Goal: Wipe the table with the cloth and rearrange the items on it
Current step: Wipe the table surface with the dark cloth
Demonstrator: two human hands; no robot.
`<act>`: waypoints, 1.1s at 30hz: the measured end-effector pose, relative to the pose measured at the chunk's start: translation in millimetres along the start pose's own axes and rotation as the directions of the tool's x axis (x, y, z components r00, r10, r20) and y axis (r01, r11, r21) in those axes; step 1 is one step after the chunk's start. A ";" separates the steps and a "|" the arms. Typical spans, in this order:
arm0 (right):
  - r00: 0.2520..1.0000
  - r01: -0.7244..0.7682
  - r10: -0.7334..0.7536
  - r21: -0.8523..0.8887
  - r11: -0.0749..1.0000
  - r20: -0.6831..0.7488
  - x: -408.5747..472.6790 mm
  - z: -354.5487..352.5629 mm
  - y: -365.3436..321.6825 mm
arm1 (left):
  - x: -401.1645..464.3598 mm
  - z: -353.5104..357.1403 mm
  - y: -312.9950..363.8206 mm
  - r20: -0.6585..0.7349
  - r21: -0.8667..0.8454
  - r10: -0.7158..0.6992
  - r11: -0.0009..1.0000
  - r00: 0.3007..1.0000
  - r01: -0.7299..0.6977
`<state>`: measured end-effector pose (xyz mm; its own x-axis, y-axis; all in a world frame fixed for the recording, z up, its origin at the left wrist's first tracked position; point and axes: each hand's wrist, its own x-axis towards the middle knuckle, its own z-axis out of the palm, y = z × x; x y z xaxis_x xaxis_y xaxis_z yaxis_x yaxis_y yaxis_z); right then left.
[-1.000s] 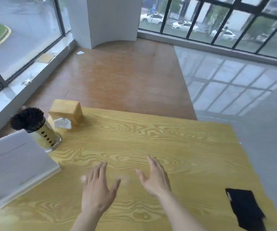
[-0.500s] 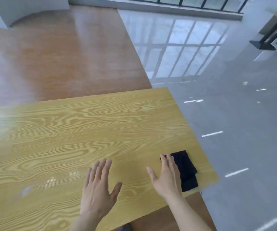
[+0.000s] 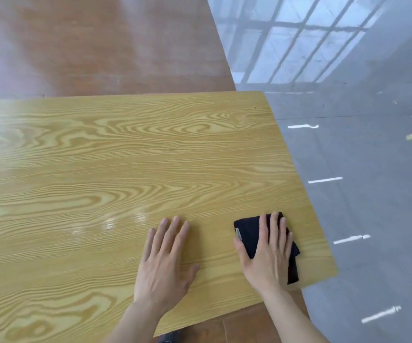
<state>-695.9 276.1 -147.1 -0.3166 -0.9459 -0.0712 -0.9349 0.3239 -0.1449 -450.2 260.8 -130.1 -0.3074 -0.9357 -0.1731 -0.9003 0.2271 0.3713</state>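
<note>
I count 1 dark cloth (image 3: pixel 254 233) near the table (image 3: pixel 125 169) front-right corner, 2 hands: my right hand (image 3: pixel 268 253) lies flat on the cloth w/ fingers spread, grip not closed, left hand (image 3: pixel 165 263) flat, open, on bare wood.

Folded dark cloth (image 3: pixel 249 233) on yellow wood-grain table (image 3: pixel 125 169), near-right corner; right hand (image 3: pixel 268 253) flat on it, left hand (image 3: pixel 166 263) just left, on table.

Left hand (image 3: pixel 165 263) and right hand (image 3: pixel 268 253) both lie flat, fingers spread, palms down.
</note>
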 end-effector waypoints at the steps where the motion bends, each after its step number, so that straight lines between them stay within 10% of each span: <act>1: 1.000 0.006 -0.006 0.013 1.000 -0.015 1.2 3.6 -2.8 | -1.1 -2.1 -4.1 -0.006 -0.003 -0.007 1.000 1.000 0.007; 10: 0.986 0.114 -0.095 0.139 0.984 -0.137 17.5 23.1 -29.5 | -21.3 -33.0 -63.4 -0.152 -0.098 -0.207 0.976 0.966 0.193; 18: 0.910 0.409 -0.406 0.351 0.842 -0.087 13.4 43.1 -194.6 | -76.4 -54.3 -154.1 -0.302 -0.170 -0.443 0.897 0.844 0.409; 33: 0.465 0.787 -0.885 0.468 0.403 -0.018 -90.5 80.5 -457.1 | -169.8 -65.1 -321.7 -0.412 -0.363 -0.826 0.536 0.385 0.763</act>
<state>-226.9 215.3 -153.9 0.6777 -0.7266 0.1134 -0.5510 -0.6038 -0.5761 -88.2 329.0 -160.8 0.7524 -0.6587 0.0024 -0.6051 -0.6898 0.3976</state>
